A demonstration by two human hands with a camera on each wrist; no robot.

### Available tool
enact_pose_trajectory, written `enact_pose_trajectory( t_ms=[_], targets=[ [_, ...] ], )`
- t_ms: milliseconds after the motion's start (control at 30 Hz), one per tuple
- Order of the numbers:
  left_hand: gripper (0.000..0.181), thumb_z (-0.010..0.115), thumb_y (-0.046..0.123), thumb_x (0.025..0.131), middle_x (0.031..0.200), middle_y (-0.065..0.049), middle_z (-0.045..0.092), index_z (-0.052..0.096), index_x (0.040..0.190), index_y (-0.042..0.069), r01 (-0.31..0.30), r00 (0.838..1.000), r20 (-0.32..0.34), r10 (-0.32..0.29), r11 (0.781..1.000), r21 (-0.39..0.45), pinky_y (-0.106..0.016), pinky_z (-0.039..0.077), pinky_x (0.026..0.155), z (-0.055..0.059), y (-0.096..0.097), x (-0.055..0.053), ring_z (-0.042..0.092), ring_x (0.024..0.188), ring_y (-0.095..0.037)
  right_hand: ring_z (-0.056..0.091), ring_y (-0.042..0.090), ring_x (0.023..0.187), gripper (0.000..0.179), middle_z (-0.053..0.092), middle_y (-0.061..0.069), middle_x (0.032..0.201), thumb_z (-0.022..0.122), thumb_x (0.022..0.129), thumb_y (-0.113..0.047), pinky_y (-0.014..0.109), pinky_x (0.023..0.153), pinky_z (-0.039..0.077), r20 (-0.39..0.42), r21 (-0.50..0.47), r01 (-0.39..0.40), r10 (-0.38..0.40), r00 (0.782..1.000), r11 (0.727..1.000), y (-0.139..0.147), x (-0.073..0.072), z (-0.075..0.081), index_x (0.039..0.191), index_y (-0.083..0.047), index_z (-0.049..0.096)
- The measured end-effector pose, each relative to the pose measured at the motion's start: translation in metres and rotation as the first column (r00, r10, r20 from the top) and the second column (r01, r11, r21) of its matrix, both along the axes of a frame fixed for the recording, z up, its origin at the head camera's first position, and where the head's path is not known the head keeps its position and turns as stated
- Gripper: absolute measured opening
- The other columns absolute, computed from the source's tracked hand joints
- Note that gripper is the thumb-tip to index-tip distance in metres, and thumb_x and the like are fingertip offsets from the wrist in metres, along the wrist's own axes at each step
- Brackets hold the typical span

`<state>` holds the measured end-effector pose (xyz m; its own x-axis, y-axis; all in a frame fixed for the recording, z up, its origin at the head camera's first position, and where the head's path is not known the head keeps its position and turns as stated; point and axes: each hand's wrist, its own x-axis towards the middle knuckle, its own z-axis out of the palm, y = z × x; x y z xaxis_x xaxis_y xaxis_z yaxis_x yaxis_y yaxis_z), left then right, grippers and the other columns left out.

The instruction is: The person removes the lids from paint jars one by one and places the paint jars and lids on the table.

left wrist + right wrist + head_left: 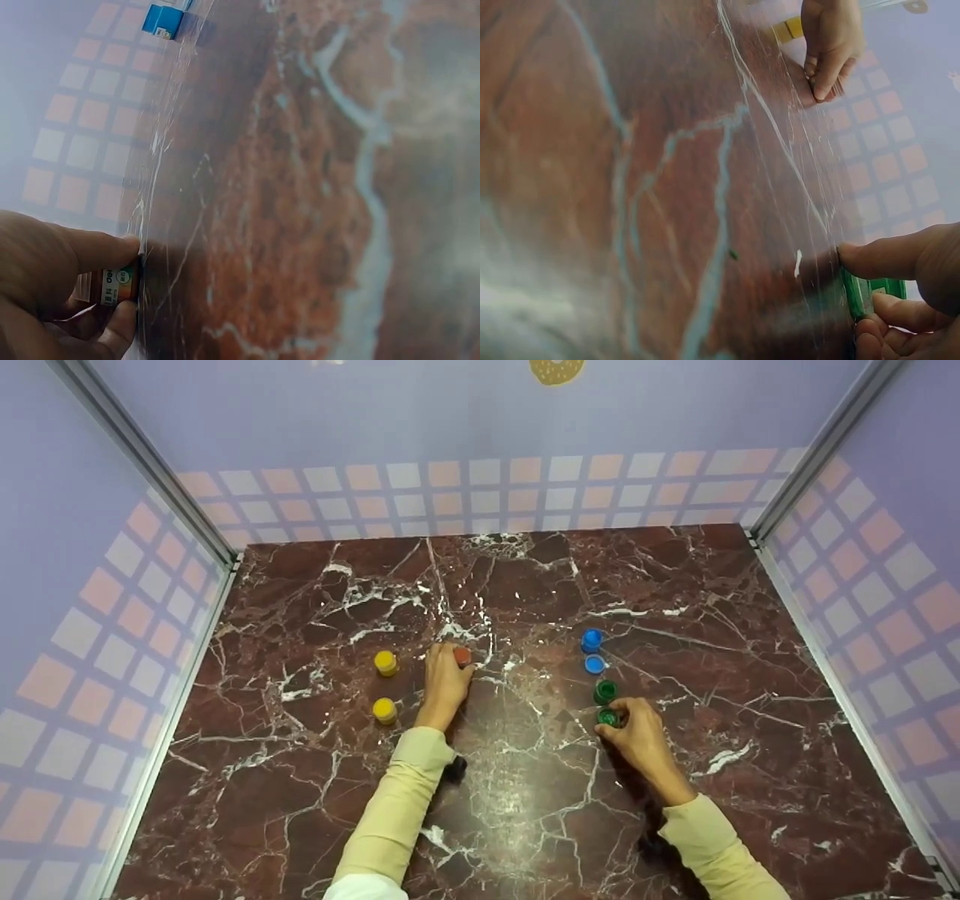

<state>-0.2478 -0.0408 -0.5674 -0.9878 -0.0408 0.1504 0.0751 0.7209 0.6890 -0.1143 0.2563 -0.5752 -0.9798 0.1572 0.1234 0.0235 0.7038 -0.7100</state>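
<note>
In the head view, my left hand (pixel 446 679) grips a small paint jar with an orange-red top (pixel 462 657), standing on the marble table. The left wrist view shows thumb and fingers round this labelled jar (pixel 120 285). On the right, my right hand (pixel 637 731) pinches a round green lid (pixel 607 718) at table level. Just beyond that lid stands a green paint jar (pixel 605 691), which looks uncovered. In the right wrist view, the fingers partly hide the green pieces (pixel 861 296).
Two yellow-topped jars (pixel 385 663) stand left of my left hand. Behind the green jar are a blue jar (pixel 592 640) and a blue lid (pixel 595 664). Checkered panels (pixel 484 495) enclose the dark red marble table (pixel 510 795) at the back and sides.
</note>
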Motion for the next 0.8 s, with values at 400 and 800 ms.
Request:
enact_pose_trajectory(
  t_ms=[400,800],
  targets=[
    [0.038,0.086,0.004,0.079,0.107,-0.024,0.063,0.067,0.109,-0.01,0.013,0.999,-0.036,-0.012,1.0,0.022,-0.05,0.047,0.099,0.0,-0.007,0.007,0.059,0.109,-0.044,0.059,0.035,0.083,0.04,0.06,0.019,0.091,0.089,0.075,-0.006,0.048,0.077,0.048,0.007,0.006,-0.004,0.004,1.0,1.0,-0.003,0.001,0.003,0.105,0.01,0.068],
    [0.037,0.085,0.005,0.081,0.108,-0.021,0.063,0.067,0.111,-0.008,0.035,0.999,0.023,-0.035,0.999,0.012,-0.048,0.048,0.097,0.003,-0.008,0.019,0.059,0.107,-0.041,0.064,0.029,0.09,0.043,0.068,0.019,0.101,0.08,0.09,-0.016,0.038,0.08,0.049,0.111,-0.072,-0.027,0.035,0.993,0.997,0.014,0.008,0.017,0.12,0.01,0.066]
  ],
)
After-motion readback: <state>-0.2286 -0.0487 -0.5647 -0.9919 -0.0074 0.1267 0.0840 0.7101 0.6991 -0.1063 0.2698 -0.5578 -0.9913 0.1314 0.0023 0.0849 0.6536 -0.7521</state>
